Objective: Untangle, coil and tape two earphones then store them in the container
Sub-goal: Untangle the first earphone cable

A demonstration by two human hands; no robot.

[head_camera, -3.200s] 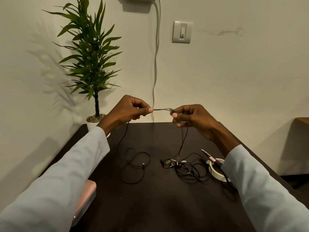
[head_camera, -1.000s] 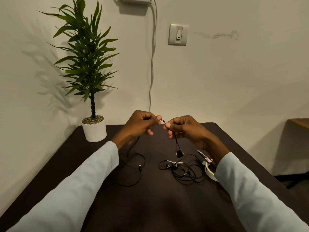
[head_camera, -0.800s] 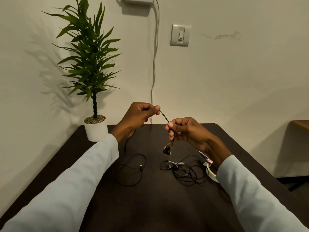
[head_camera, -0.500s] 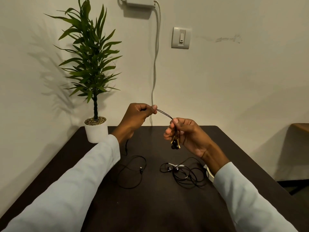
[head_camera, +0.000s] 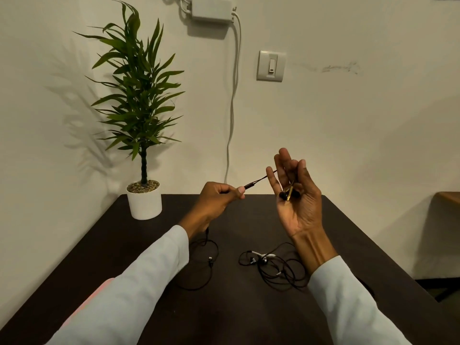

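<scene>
I see a thin black earphone cable with gold-trimmed earbuds point(head_camera: 288, 194) held up above the table, stretched between both hands. The right hand point(head_camera: 297, 197) is raised palm toward me, fingers upright and loosely spread, with the earbuds resting against the palm and the cord passing over the forefinger. The left hand point(head_camera: 219, 197), just to its left, pinches the cord between thumb and forefinger; the rest trails down to a loose loop on the dark brown table point(head_camera: 249, 307). I judge the coiling of the first earphone is starting; next I would wind the cord round the right fingers, keeping it taut. A second tangled black earphone point(head_camera: 276, 266) lies near the right wrist. A potted green plant point(head_camera: 142, 135) stands far left.
</scene>
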